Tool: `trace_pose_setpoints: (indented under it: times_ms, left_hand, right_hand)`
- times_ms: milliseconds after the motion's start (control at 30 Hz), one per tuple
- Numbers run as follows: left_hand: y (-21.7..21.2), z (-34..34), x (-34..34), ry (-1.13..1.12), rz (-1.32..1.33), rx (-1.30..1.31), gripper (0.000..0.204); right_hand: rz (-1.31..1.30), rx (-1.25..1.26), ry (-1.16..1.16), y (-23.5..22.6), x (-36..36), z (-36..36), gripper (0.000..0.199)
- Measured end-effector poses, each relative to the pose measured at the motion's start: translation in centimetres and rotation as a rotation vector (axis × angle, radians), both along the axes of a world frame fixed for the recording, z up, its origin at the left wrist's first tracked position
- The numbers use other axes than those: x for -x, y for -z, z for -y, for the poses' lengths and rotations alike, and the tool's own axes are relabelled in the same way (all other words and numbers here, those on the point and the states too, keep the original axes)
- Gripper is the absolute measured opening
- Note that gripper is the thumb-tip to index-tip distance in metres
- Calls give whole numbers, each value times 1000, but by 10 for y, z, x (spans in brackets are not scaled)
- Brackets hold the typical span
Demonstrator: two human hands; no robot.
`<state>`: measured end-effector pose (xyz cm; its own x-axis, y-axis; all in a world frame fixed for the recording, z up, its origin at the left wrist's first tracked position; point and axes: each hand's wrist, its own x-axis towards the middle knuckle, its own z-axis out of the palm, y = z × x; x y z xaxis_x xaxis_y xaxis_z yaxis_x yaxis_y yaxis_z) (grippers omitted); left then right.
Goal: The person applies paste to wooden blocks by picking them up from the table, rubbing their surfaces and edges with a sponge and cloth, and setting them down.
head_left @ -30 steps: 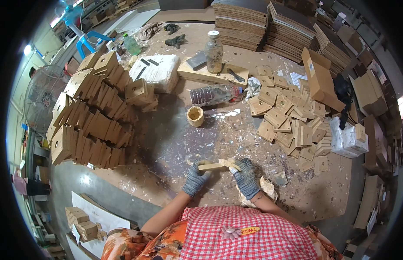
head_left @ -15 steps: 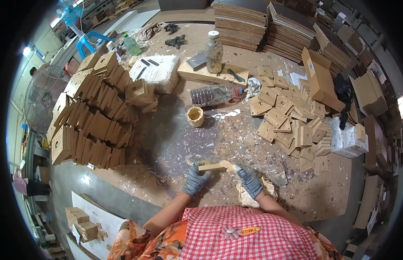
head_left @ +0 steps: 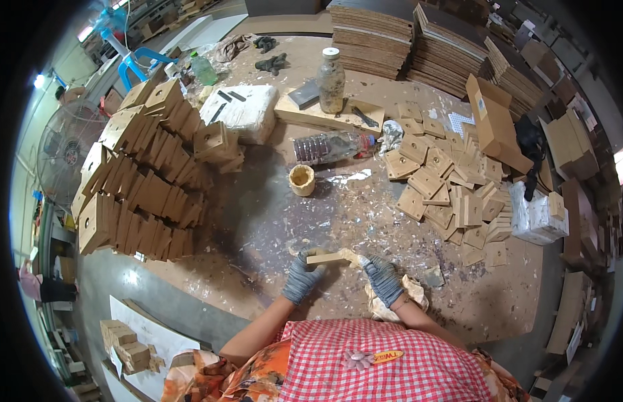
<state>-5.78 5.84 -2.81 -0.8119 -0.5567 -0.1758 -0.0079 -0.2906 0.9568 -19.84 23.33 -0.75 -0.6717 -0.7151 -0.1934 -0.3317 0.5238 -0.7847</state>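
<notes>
In front of my body, my left hand (head_left: pixel 301 276), in a grey knit glove, grips a small flat wooden block (head_left: pixel 325 258) by its left end. The block is seen edge-on, a little above the table. My right hand (head_left: pixel 384 276), gloved alike, is closed at the block's right end. A pale, crumpled-looking bit (head_left: pixel 352 256) shows at its fingertips against the block; whether it is cloth, filler or coated fingertips I cannot make out. Beside and below the right wrist lies a cream rag (head_left: pixel 413 292) on the paint-spotted table (head_left: pixel 258 281).
Stacked wooden blocks (head_left: pixel 134 181) with holes rise at left; a loose heap of similar blocks (head_left: pixel 432 181) lies at right. Beyond my hands are a crusted cup (head_left: pixel 301 181), a lying plastic bottle (head_left: pixel 328 147), a standing jar (head_left: pixel 331 84) and a white wrapped bundle (head_left: pixel 251 120).
My right hand has shifted slightly to the left, toward the block. The left hand and the block stay nearly in place.
</notes>
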Motion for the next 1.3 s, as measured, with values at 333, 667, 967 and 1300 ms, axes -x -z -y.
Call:
trace_pose_setpoints:
  times_ms: [333, 667, 967, 1300]
  left_hand:
    - [-10, -1, -5, 19, 49, -18, 27]
    - [3, -2, 1, 14, -14, -10, 25]
    - [21, 4, -7, -20, -129, 197, 30]
    - [4, -1, -1, -10, -83, 174, 34]
  right_hand:
    - [-119, 303, 0, -67, 38, 72, 31]
    - [-840, 256, -124, -42, 85, 228, 26]
    - [-369, 281, -112, -100, 72, 126, 34]
    - [-363, -338, 161, -81, 9, -110, 41]
